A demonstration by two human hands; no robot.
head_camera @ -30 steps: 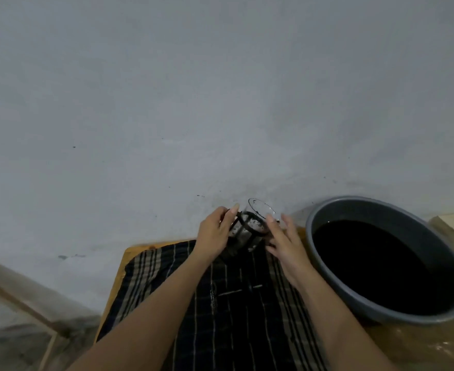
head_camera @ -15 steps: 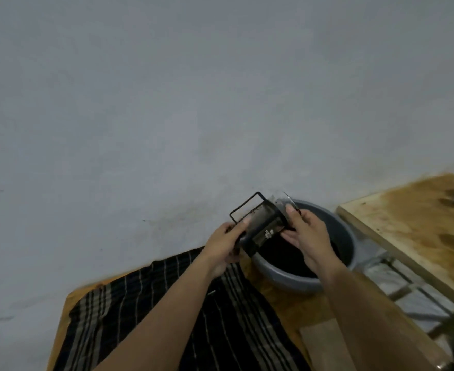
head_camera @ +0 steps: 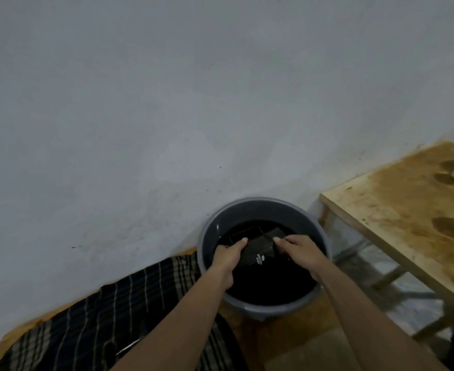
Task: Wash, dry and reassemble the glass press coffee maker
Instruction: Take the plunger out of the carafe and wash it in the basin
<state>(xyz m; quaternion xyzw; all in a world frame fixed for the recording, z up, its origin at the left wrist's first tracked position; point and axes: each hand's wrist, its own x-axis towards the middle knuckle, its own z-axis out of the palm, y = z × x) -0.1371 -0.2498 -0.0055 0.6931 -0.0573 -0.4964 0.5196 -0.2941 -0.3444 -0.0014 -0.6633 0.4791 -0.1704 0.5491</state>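
Glass coffee maker (head_camera: pixel 258 250) between gripping fingers (head_camera: pixel 240 241), in basin (head_camera: pixel 207 236)

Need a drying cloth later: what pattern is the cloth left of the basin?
Dark cloth with pale plaid stripes, seen in the head view.

Not much to report on the person, just two bare forearms coming in from the bottom of the shot, no sleeves showing anywhere. Left hand (head_camera: pixel 230 257) and right hand (head_camera: pixel 299 253) are bare too: no gloves, rings or watch that I can spot.
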